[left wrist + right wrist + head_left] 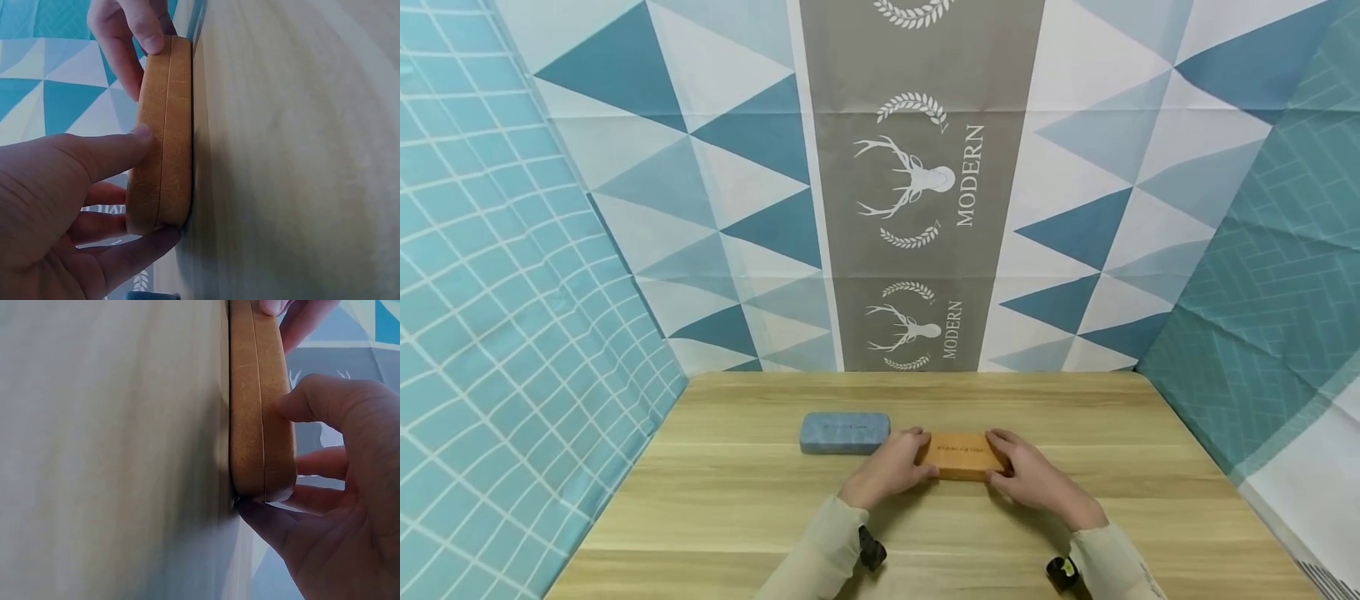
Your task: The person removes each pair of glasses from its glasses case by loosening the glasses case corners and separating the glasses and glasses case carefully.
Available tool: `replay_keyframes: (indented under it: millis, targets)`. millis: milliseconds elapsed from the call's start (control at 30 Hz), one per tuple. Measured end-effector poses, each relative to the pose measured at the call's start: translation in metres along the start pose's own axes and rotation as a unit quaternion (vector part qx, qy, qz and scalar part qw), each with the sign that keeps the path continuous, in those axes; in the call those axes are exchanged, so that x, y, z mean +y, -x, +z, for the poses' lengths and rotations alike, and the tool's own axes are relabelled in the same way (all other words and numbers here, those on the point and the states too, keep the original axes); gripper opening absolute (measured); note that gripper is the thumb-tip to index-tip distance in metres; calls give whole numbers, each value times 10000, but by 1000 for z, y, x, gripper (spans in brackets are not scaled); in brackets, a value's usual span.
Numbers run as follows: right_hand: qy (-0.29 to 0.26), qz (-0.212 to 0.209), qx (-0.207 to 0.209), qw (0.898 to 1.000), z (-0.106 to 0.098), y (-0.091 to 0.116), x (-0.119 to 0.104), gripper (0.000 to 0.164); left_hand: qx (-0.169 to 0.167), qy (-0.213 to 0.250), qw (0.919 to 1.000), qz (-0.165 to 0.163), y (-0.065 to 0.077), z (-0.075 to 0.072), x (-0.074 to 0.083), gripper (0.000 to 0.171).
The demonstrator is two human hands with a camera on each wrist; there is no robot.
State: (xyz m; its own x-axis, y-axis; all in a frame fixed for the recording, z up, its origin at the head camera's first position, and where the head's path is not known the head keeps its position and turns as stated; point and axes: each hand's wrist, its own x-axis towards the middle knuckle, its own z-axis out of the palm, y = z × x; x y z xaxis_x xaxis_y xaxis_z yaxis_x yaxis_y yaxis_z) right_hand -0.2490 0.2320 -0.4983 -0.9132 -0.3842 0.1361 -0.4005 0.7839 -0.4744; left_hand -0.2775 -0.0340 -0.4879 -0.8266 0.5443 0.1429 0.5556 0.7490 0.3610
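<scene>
An orange glasses case [964,455] with a line of dark print on its top lies flat on the wooden table. A seam runs along its side in both wrist views. My left hand [891,468] grips its left end, thumb on the near side [145,181] and other fingers round the end and far side. At the right end, my right hand [1037,479] holds it the same way, its thumb on the near side [262,437]. A blue-grey case [845,432] of similar shape lies behind my left hand, farther back and to the left.
The wooden table [715,500] runs back to a patterned cloth wall [917,183] with deer prints. Blue checked cloth [512,333] hangs at the left, green cloth [1262,333] at the right. Black devices sit at the left wrist [872,550] and right wrist [1063,573].
</scene>
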Motion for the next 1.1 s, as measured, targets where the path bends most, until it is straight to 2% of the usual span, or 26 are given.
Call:
replay_keyframes:
  millis: [233, 400, 600, 867, 1000, 1100]
  targets:
    - [-22, 4, 124, 9999, -5, 10, -1, 66, 189, 45, 9992, 336, 5, -1, 2, 55]
    - [-137, 8, -73, 9999, -4, 14, -6, 68, 209, -62, 9992, 339, 14, -2, 2, 56]
    - [-259, 88, -242, 9993, -3, 20, -8, 70, 192, 69, 9987, 465, 23, -2, 3, 52]
    - [-217, -62, -246, 9994, -1, 28, -9, 69, 49, 234, 9995, 214, 35, 0, 9, 50]
    - [-201, -197, -280, 9992, 2, 33, -10, 69, 63, 8, 9996, 257, 44, 2, 13, 44]
    - [-167, -271, -274, 9991, 1, 36, -11, 70, 106, -176, 9992, 354, 46, 2, 15, 46]
